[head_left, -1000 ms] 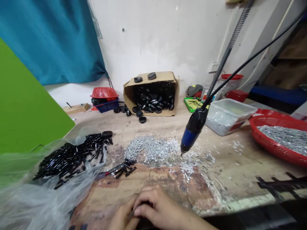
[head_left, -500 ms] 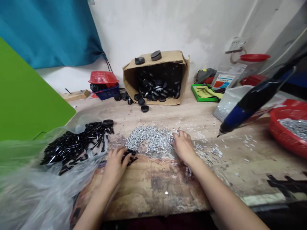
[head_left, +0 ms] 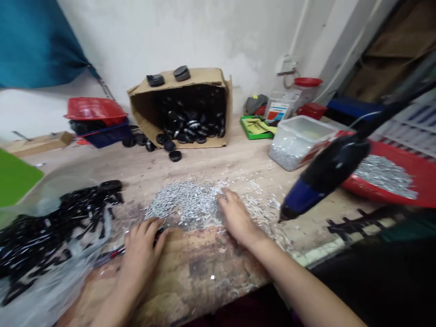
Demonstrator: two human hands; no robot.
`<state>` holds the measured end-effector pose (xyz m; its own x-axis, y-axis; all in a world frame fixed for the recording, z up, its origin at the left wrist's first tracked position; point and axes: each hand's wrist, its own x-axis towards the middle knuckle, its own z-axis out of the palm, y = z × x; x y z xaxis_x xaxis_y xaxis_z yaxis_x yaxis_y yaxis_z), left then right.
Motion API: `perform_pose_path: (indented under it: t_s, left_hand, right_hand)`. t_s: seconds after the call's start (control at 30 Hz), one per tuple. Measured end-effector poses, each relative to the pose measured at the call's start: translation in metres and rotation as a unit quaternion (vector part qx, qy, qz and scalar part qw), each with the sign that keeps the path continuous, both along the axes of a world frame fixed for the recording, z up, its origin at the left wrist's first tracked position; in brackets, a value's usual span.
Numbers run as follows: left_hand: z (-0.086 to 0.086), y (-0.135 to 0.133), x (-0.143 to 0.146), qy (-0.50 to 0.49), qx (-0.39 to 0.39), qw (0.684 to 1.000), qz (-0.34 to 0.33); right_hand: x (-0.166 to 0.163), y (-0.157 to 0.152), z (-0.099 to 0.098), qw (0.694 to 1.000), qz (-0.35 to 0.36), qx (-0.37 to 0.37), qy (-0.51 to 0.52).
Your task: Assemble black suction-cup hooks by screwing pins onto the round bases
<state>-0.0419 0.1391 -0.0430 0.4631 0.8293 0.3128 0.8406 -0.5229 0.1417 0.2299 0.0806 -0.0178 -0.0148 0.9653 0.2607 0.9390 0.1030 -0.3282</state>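
Note:
My left hand (head_left: pixel 143 243) rests on the bench with fingers curled over a few small black parts (head_left: pixel 158 233), mostly hidden beneath them. Just beyond it spreads a pile of small silver metal pins (head_left: pixel 185 200). At the pile's right edge, my right hand (head_left: pixel 236 218) has its fingers bent and drawn together, the tips down among the pins and small white pieces (head_left: pixel 254 186). Whatever those fingertips pinch is hidden. Left of my left hand lies a heap of slender black parts (head_left: pixel 64 222) on clear plastic.
A powered screwdriver (head_left: pixel 316 181) hangs at right, tip down. Behind it are a red basin (head_left: pixel 422 181) of silver pieces and a clear tub (head_left: pixel 299 136). A cardboard box (head_left: pixel 139 106) of round black parts lies on its side at the back. A blue basket (head_left: pixel 109 135) stands left.
The view has swung right, so everything sits further left. My left hand now covers more of the black parts. My right hand stays at the pile's right edge.

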Motion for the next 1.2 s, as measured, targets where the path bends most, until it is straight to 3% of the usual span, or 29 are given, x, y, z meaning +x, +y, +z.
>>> perform_pose_path:
  t_s: [0.1,0.13,0.17,0.23,0.27,0.33,0.4,0.53,0.77,0.93,1.2]
  left_hand:
    - [0.010,0.006,0.032,-0.064,-0.005,0.995,-0.082]
    - [0.015,0.008,0.046,-0.081,-0.017,0.991,-0.108]
    - [0.019,0.009,0.059,-0.093,-0.031,0.987,-0.129]
    - [0.027,0.010,0.085,-0.108,-0.067,0.980,-0.156]
    - [0.029,0.011,0.097,-0.113,-0.083,0.976,-0.166]
    - [0.031,0.012,0.117,-0.117,-0.105,0.971,-0.180]
    - [0.029,0.015,0.134,-0.107,-0.119,0.969,-0.189]
    - [0.025,0.029,0.163,-0.082,-0.142,0.971,-0.175]
    - [0.029,0.085,0.197,-0.022,-0.150,0.985,-0.086]
    - [0.019,0.116,0.223,0.026,-0.163,0.985,-0.047]
    - [0.003,0.120,0.248,0.054,-0.161,0.984,-0.057]
  right_hand:
    - [-0.026,-0.040,0.012,0.982,0.132,0.138,-0.003]
    - [-0.033,-0.055,0.015,0.962,0.200,0.184,-0.011]
    - [-0.039,-0.069,0.017,0.927,0.245,0.284,-0.009]
    - [-0.041,-0.097,0.016,0.885,0.253,0.390,0.012]
    - [-0.037,-0.108,0.014,0.881,0.246,0.403,0.022]
    - [-0.021,-0.125,0.008,0.900,0.200,0.384,0.038]
    - [0.000,-0.130,0.002,0.943,0.108,0.309,0.055]
    - [0.033,-0.108,-0.007,0.984,-0.074,0.155,0.048]
    - [0.050,-0.068,-0.012,0.993,-0.113,0.026,0.030]
    - [0.070,-0.034,-0.011,0.993,-0.110,-0.020,0.033]
    - [0.126,0.044,-0.004,0.989,-0.130,-0.067,0.013]
